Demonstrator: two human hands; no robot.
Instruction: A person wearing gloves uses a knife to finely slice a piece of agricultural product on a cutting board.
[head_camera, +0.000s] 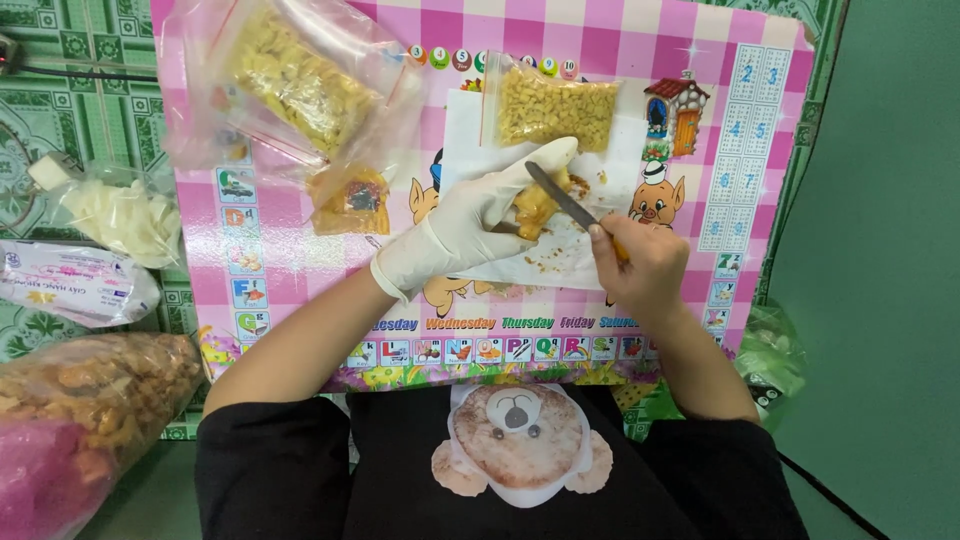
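My left hand (470, 220), in a white latex glove, pins a yellow-brown piece of food (536, 203) against a white sheet of paper (470, 130). My bare right hand (640, 262) grips a small knife (560, 195) whose dark blade lies across the food, pointing up and left. Brown crumbs are scattered on the paper just below the food. Much of the food is hidden behind my gloved fingers.
A clear bag of small yellow pieces (555, 108) lies on the paper's top edge. Bigger bags of yellow pieces (295, 85) sit top left on the pink chequered table (745, 150). A bag of gloves (120, 215), a white packet (70, 285) and a large snack bag (85, 405) lie left.
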